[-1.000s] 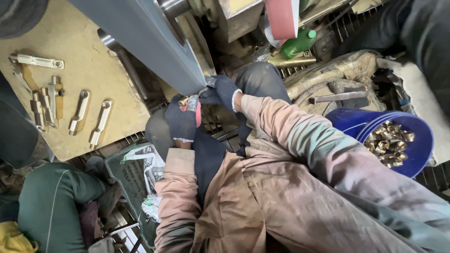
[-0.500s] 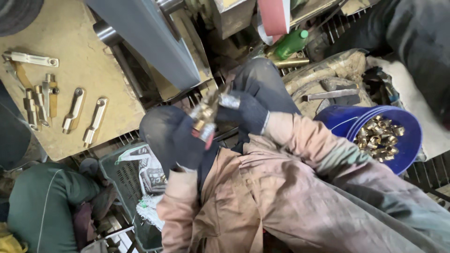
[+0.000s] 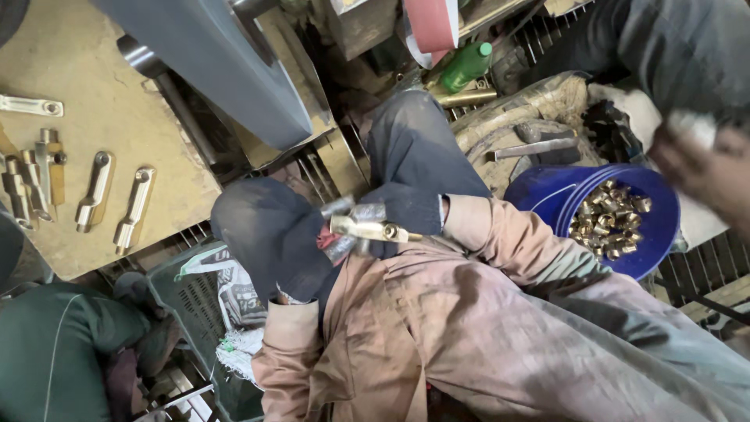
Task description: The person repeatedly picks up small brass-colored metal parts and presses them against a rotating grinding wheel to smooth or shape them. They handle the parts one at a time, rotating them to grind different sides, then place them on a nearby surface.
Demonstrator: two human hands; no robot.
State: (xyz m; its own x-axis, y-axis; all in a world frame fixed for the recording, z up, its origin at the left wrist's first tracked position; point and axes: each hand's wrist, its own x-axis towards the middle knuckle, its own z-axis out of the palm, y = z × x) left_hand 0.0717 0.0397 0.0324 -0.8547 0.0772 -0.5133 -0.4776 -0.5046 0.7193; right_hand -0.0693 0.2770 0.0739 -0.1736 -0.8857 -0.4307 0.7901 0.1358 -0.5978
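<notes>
Both my hands wear dark, worn gloves and meet in front of my chest. My left hand (image 3: 269,234) and my right hand (image 3: 402,215) hold a brass fitting (image 3: 367,229) between them. It lies roughly level, with its tip pointing right. My brown, dusty sleeves run back toward the lower right. A grey slanted machine arm (image 3: 219,62) stands just above the hands.
A blue bucket (image 3: 664,242) of small brass pieces sits to the right, with another person's blurred hand (image 3: 703,164) above it. Several long brass parts (image 3: 98,191) lie on a tan board at left. There is a green bottle (image 3: 465,69), a green crate (image 3: 176,289) and a person in green (image 3: 55,359).
My hands have drawn back from the machine toward my chest, and the brass fitting has turned from upright to level. Another person's hand has come in at the right, over the bucket.
</notes>
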